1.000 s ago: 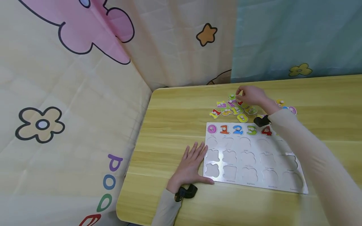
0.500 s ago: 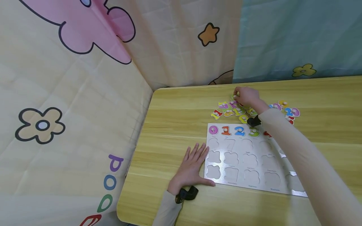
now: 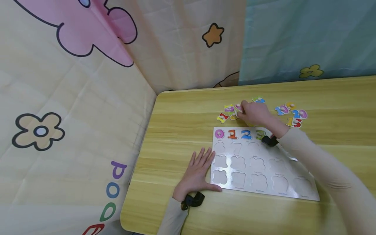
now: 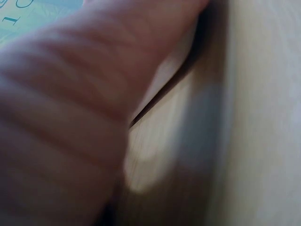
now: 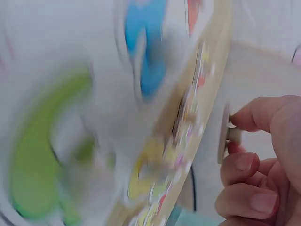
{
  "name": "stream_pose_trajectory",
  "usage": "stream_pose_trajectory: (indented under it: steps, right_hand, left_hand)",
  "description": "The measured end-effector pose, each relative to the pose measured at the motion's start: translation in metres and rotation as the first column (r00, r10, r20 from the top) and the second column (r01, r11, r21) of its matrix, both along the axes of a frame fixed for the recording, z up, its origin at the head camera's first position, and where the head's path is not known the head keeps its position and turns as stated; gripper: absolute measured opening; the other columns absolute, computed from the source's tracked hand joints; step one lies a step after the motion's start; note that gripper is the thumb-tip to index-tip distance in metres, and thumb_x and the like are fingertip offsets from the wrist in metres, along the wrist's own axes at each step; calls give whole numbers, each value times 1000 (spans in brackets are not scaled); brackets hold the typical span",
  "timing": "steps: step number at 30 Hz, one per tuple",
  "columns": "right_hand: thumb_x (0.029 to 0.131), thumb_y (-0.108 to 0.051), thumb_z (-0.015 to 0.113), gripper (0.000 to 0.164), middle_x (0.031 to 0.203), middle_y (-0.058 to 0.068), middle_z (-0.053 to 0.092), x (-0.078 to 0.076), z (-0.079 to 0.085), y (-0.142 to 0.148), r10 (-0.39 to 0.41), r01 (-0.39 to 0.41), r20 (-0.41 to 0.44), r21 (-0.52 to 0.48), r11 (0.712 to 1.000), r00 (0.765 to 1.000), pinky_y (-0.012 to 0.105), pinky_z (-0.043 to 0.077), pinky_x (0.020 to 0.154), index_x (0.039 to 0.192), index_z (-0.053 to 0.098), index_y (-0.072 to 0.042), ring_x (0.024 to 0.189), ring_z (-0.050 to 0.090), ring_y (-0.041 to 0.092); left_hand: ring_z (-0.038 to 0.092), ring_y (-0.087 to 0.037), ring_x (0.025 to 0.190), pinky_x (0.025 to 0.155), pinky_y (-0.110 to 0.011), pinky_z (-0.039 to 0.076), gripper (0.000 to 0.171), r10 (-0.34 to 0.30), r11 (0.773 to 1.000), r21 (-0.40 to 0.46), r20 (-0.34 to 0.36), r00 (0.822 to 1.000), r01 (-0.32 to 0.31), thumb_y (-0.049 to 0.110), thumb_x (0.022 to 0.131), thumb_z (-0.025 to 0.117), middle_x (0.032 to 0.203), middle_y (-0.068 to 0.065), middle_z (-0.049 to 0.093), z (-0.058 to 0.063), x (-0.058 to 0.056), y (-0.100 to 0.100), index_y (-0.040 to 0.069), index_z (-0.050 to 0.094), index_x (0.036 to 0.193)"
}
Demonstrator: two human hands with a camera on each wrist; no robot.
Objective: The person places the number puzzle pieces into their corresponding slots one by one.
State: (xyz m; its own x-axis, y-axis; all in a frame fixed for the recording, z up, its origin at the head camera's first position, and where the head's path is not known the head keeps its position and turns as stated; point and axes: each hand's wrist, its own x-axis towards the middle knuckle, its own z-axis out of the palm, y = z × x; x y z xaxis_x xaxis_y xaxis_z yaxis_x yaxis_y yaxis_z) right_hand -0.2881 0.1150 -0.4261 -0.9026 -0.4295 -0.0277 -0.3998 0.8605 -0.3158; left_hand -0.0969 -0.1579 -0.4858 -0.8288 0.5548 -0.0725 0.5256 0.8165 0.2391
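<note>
We note free passage over the wooden tabletop's (image 3: 170,124) far-left stretch. Obstacles: left hand (image 3: 196,173) at the white number board's (image 3: 246,156) left edge; right sleeve (image 3: 326,168) slanting over its right part; right hand (image 3: 255,113) and knobbed number pieces (image 3: 296,114) beyond its far edge.

A yellow wood-grained table (image 3: 176,127) with rounded corners stands before a pale-blue cloth panel (image 3: 288,36) and a cream cloth hanging (image 3: 173,49) printed with an orange star (image 3: 213,35).
</note>
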Motion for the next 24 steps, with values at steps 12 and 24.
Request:
stream_pose_trajectory:
  steps: [12,24]
  right_hand:
    - [89,-31,63,28,55,-6,43,74,-23,-45,220,-220,-18,-103,970,975,29,29,43,70,46,-17,48,42,12]
    - [89,-35,65,31,55,-5,44,91,-30,-68,218,-216,3,-106,971,976,31,32,44,71,47,-17,50,45,12]
  left_hand:
    - [-8,-24,143,113,-47,-7,125,-2,1000,-10,10,1000,2,78,65,63,159,-3,-2,-2,-1,-2,15,2,154]
    - [-8,-24,143,113,-47,-6,123,0,1000,10,11,1000,0,77,66,64,159,-3,0,-2,-1,-1,15,3,154]
